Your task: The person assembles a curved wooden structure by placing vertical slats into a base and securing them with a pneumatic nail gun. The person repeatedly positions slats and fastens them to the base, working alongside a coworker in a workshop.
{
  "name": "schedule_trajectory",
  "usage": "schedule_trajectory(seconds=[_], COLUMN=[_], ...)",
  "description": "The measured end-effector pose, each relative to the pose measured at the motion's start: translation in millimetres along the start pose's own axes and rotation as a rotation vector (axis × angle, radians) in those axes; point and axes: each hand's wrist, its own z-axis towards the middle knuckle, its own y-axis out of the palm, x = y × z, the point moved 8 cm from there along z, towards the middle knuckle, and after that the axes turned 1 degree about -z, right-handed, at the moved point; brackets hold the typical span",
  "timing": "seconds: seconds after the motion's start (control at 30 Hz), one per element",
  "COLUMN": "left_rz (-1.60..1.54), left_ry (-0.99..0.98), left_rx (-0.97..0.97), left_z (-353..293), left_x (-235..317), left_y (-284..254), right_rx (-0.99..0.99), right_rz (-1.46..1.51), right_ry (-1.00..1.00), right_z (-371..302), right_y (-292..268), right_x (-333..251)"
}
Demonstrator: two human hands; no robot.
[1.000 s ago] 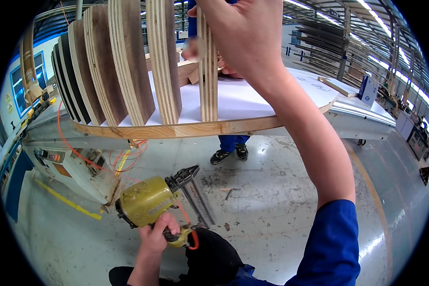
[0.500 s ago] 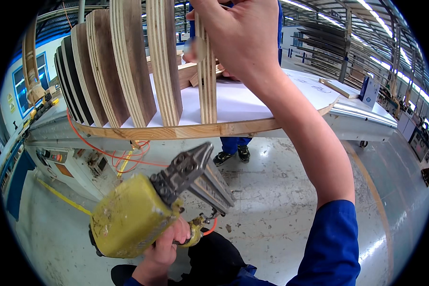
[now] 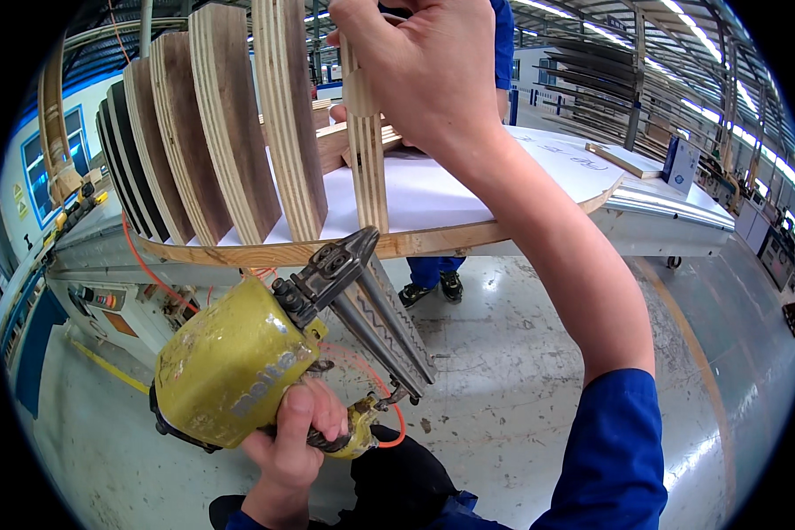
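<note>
On the far left, a row of curved plywood ribs (image 3: 194,132) stands upright on the front edge of a big white surface (image 3: 468,190). They stand side by side like the teeth of a comb, with small gaps between them. An orange hose (image 3: 141,265) hangs under the edge of the surface.

Lower down, the left hand (image 3: 296,433) holds a yellow nail gun (image 3: 238,362). The grip of this hand is clenched tight around the handle of the gun. The dark metal nose of the gun points up and to the right, close to the wooden edge of the surface, just below 1 more rib (image 3: 367,150). I cannot tell if the nose touches the wood.

That rib stands up straight, to the right of the others. The right hand (image 3: 424,71) is up high and wraps its grip around the top part of this rib. The arm below it wears a blue sleeve (image 3: 618,450).

Behind the surface, another person's legs and dark shoes (image 3: 433,287) stand on the shiny grey floor (image 3: 548,371). On the far right, a flat board (image 3: 627,159) lies on the surface.
</note>
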Motion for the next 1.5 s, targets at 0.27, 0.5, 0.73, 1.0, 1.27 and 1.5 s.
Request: schedule_trajectory(seconds=[0.27,0.5,0.73,1.0,1.27,1.5], left_rz=[0.015,-0.302,-1.039,-1.644,-1.710,-1.786], left_ry=[0.027,-0.104,-0.397,-0.519,-0.481,-0.492], left_rx=[0.006,0.076,-0.012,-0.058,-0.226,-0.250], left_z=[-1,-19,-21,-4,1,1], left_x=[-1,-25,-102,-111,-117,-122], left_y=[1,-12,12,74,88,99], right_rx=[-0.036,0.008,-0.103,-0.047,0.001,-0.065], right_rz=[0.091,0.125,0.261,0.333,0.008,0.176], right_ry=[0.073,-0.041,0.273,0.041,0.019,0.129], right_z=[-1,-3,-2,-1,-1,3], right_y=[0,-1,5,12,3,-6], right_x=[13,15,25,49,9,24])
